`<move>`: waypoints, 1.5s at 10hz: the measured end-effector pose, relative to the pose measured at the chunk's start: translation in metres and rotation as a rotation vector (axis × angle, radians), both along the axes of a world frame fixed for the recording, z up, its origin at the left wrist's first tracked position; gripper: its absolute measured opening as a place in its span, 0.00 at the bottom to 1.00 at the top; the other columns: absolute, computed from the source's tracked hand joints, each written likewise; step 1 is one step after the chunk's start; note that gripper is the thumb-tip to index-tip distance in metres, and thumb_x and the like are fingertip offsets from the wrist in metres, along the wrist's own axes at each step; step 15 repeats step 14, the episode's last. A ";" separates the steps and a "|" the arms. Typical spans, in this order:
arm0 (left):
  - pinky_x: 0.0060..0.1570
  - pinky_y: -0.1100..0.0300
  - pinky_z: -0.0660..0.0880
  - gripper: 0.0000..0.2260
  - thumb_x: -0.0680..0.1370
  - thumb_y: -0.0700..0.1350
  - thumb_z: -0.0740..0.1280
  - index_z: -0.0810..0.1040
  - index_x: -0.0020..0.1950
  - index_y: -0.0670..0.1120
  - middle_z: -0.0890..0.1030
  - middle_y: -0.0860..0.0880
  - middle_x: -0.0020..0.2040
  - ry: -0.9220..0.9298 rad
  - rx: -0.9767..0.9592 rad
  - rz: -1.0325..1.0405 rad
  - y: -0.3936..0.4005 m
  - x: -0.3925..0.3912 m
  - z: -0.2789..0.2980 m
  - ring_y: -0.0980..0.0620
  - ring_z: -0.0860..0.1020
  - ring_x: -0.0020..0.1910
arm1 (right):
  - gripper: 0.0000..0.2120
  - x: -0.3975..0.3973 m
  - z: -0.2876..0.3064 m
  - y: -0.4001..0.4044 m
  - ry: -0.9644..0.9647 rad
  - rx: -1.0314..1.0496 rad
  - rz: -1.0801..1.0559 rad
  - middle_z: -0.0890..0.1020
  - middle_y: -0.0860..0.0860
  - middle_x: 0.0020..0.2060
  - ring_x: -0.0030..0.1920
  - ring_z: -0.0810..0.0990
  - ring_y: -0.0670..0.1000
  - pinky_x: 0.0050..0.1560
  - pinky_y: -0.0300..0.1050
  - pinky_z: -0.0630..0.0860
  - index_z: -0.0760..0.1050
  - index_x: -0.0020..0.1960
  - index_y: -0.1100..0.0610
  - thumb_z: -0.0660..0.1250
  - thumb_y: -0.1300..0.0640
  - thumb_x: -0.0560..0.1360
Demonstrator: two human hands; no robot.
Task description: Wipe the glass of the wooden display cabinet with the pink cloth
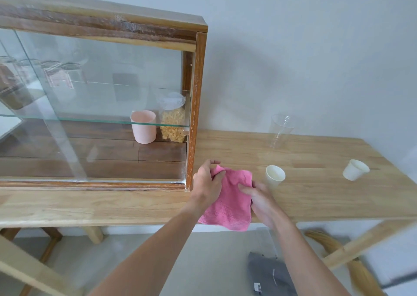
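Forearms: two bare forearms reach forward from the bottom edge, nearest the camera, both ending at the cloth.
Cabinet: wooden display cabinet with a dark-stained frame [198,106] stands on the left part of the pale wooden bench [316,196].
Glass: sliding front glass panes [101,88] are not touched by either hand or by the cloth; streaks and a hazy band show near the lower left, so I judge the wiping not yet begun on this stretch.
Contents: pale pink plastic cup [143,126] and clear lidded jar of yellowish pasta-like pieces [173,119] sit behind the glass at the cabinet's right end; more jars to the far left are too blurred to name.
Left hand: left hand [206,183] pinches the cloth's upper left edge, fingers closed on the fabric, just beside the cabinet's lower right corner.
Cloth: pink ribbed cloth [230,201] hangs between the two hands over the bench's front edge, part-folded, close to the cabinet but apart from the glass.
Right hand: right hand [261,198] grips the cloth's right edge, fingers clamped on it.
Cups: white paper cup [274,176] sits just beyond the right hand; clear plastic tumbler [281,130] stands near the wall; second white paper cup [355,169] sits further right.
Progress: cloth in hand and seemingly being folded; carrying it to the glass and all wiping remain, by my reading.
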State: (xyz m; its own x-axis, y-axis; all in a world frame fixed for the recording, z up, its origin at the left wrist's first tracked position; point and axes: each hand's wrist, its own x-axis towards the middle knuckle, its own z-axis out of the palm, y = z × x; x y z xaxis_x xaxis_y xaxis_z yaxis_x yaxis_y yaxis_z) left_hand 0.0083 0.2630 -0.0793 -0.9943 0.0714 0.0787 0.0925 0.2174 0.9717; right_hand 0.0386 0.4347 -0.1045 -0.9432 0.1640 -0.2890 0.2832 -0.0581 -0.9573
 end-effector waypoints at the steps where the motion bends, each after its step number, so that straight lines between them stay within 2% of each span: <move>1: 0.37 0.64 0.74 0.11 0.79 0.39 0.64 0.77 0.57 0.53 0.78 0.53 0.36 -0.025 0.105 -0.087 0.003 -0.007 0.009 0.55 0.75 0.36 | 0.13 -0.004 0.004 0.000 -0.055 -0.293 0.031 0.84 0.61 0.57 0.62 0.82 0.59 0.68 0.57 0.72 0.81 0.60 0.64 0.66 0.64 0.77; 2: 0.46 0.61 0.76 0.13 0.80 0.37 0.61 0.78 0.55 0.53 0.81 0.50 0.44 -0.067 0.299 -0.058 0.005 -0.011 0.014 0.54 0.78 0.43 | 0.17 -0.006 0.010 0.005 -0.074 -0.444 0.072 0.83 0.59 0.56 0.56 0.81 0.58 0.54 0.52 0.76 0.81 0.62 0.59 0.68 0.58 0.74; 3: 0.49 0.62 0.73 0.11 0.81 0.39 0.58 0.77 0.56 0.49 0.81 0.52 0.49 -0.096 0.203 0.037 0.005 -0.015 0.011 0.52 0.79 0.51 | 0.17 -0.009 0.011 0.014 -0.095 -0.457 0.061 0.86 0.56 0.53 0.51 0.85 0.56 0.49 0.50 0.79 0.82 0.61 0.59 0.72 0.58 0.73; 4: 0.42 0.63 0.70 0.12 0.83 0.41 0.55 0.72 0.63 0.49 0.77 0.55 0.45 -0.051 -0.162 0.076 0.002 -0.013 0.001 0.54 0.76 0.42 | 0.17 -0.021 0.006 0.015 -0.088 -0.188 -0.109 0.88 0.55 0.49 0.49 0.87 0.54 0.53 0.50 0.80 0.81 0.61 0.61 0.75 0.59 0.73; 5: 0.34 0.61 0.71 0.18 0.82 0.35 0.53 0.64 0.71 0.46 0.76 0.52 0.39 -0.003 -0.326 0.098 0.001 -0.012 -0.007 0.56 0.75 0.35 | 0.17 -0.031 -0.001 0.003 -0.044 0.230 -0.146 0.85 0.54 0.54 0.54 0.84 0.53 0.58 0.51 0.79 0.78 0.63 0.60 0.74 0.57 0.77; 6: 0.46 0.55 0.77 0.25 0.79 0.30 0.55 0.56 0.76 0.40 0.78 0.39 0.54 0.022 -0.550 0.083 0.001 -0.013 -0.013 0.44 0.79 0.48 | 0.15 -0.034 0.003 -0.013 0.069 0.527 -0.106 0.83 0.54 0.50 0.43 0.81 0.47 0.45 0.41 0.77 0.73 0.64 0.59 0.68 0.53 0.82; 7: 0.72 0.53 0.66 0.33 0.72 0.25 0.53 0.53 0.77 0.39 0.61 0.35 0.74 0.204 -0.779 0.037 0.002 0.002 -0.031 0.39 0.65 0.73 | 0.19 -0.026 0.000 -0.024 0.244 0.884 -0.158 0.82 0.55 0.55 0.55 0.80 0.55 0.59 0.51 0.75 0.68 0.71 0.62 0.63 0.54 0.83; 8: 0.79 0.51 0.49 0.28 0.77 0.34 0.50 0.52 0.79 0.39 0.54 0.39 0.80 0.285 -0.969 -0.084 0.000 0.017 -0.054 0.43 0.51 0.80 | 0.17 -0.015 -0.013 -0.034 0.384 1.180 -0.016 0.77 0.53 0.68 0.71 0.72 0.56 0.70 0.53 0.66 0.73 0.71 0.57 0.62 0.59 0.82; 9: 0.80 0.52 0.44 0.25 0.83 0.44 0.47 0.49 0.80 0.38 0.52 0.39 0.80 0.234 -1.051 -0.110 -0.002 0.016 -0.067 0.44 0.48 0.81 | 0.24 -0.013 -0.032 -0.035 0.169 1.259 0.277 0.55 0.49 0.83 0.83 0.48 0.47 0.81 0.54 0.49 0.57 0.82 0.51 0.50 0.50 0.87; 10: 0.79 0.50 0.44 0.27 0.84 0.49 0.44 0.46 0.79 0.36 0.49 0.37 0.80 0.226 -1.112 -0.143 -0.001 0.010 -0.066 0.43 0.45 0.80 | 0.27 -0.019 -0.038 -0.029 0.093 1.347 0.352 0.45 0.46 0.84 0.82 0.39 0.45 0.81 0.58 0.43 0.46 0.84 0.48 0.45 0.45 0.87; 11: 0.79 0.50 0.45 0.27 0.84 0.49 0.43 0.45 0.79 0.35 0.49 0.36 0.80 0.230 -1.163 -0.173 0.000 0.005 -0.065 0.42 0.45 0.80 | 0.28 -0.025 -0.032 -0.028 0.062 1.367 0.386 0.44 0.47 0.84 0.82 0.40 0.46 0.81 0.58 0.42 0.42 0.84 0.50 0.44 0.45 0.86; 12: 0.80 0.51 0.48 0.25 0.85 0.47 0.46 0.52 0.79 0.36 0.56 0.37 0.79 0.305 -1.055 -0.168 -0.006 0.008 -0.062 0.42 0.51 0.80 | 0.30 -0.022 -0.027 -0.033 0.046 1.362 0.314 0.46 0.51 0.84 0.83 0.43 0.50 0.81 0.57 0.43 0.45 0.84 0.56 0.47 0.45 0.87; 13: 0.73 0.55 0.65 0.18 0.82 0.38 0.57 0.70 0.71 0.37 0.75 0.40 0.68 0.519 -0.795 -0.159 -0.029 0.022 -0.064 0.42 0.72 0.70 | 0.24 -0.002 -0.022 -0.053 0.192 1.351 0.086 0.63 0.58 0.80 0.80 0.59 0.58 0.79 0.56 0.56 0.65 0.77 0.61 0.55 0.49 0.86; 14: 0.60 0.56 0.74 0.14 0.79 0.39 0.60 0.78 0.63 0.42 0.80 0.47 0.59 0.590 -0.657 -0.089 -0.069 0.034 -0.072 0.48 0.78 0.59 | 0.09 0.012 -0.023 -0.087 0.455 1.248 -0.069 0.81 0.56 0.54 0.58 0.80 0.60 0.62 0.56 0.73 0.80 0.58 0.61 0.66 0.58 0.81; 15: 0.60 0.56 0.74 0.14 0.79 0.39 0.60 0.78 0.63 0.42 0.80 0.47 0.59 0.590 -0.657 -0.089 -0.069 0.034 -0.072 0.48 0.78 0.59 | 0.09 0.012 -0.023 -0.087 0.455 1.248 -0.069 0.81 0.56 0.54 0.58 0.80 0.60 0.62 0.56 0.73 0.80 0.58 0.61 0.66 0.58 0.81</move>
